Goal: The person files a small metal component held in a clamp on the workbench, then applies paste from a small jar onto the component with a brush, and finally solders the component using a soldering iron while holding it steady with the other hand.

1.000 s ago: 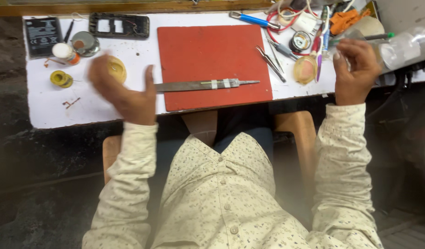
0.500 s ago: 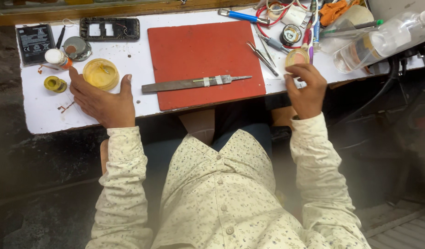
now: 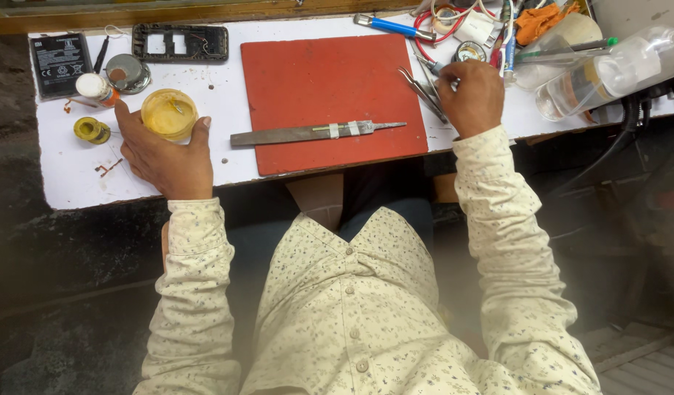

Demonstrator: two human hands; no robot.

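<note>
My left hand point(image 3: 165, 150) rests on the white bench top point(image 3: 73, 172), thumb and forefinger cupped around a small round yellow tin point(image 3: 169, 112). Over at the mat's right edge, my right hand point(image 3: 472, 95) is a closed fist among a pile of tools, gripping a thin tool whose tip pokes out to the left. Metal tweezers point(image 3: 423, 91) lie just left of that fist. A long metal file point(image 3: 315, 133) with tape round its middle lies across the red mat point(image 3: 330, 73) between my hands.
A dark phone battery point(image 3: 59, 62), a phone frame point(image 3: 180, 42), a white-capped vial point(image 3: 95, 88), a round metal lid point(image 3: 127, 73) and a yellow solder roll point(image 3: 92, 130) sit at left. A blue-handled screwdriver point(image 3: 395, 28), red wire, orange cloth point(image 3: 542, 18) and clear bottle point(image 3: 608, 73) crowd the right.
My left hand came down from above the bench and closed round the yellow tin. My right hand moved left from the bottle to the tools beside the mat and curled shut.
</note>
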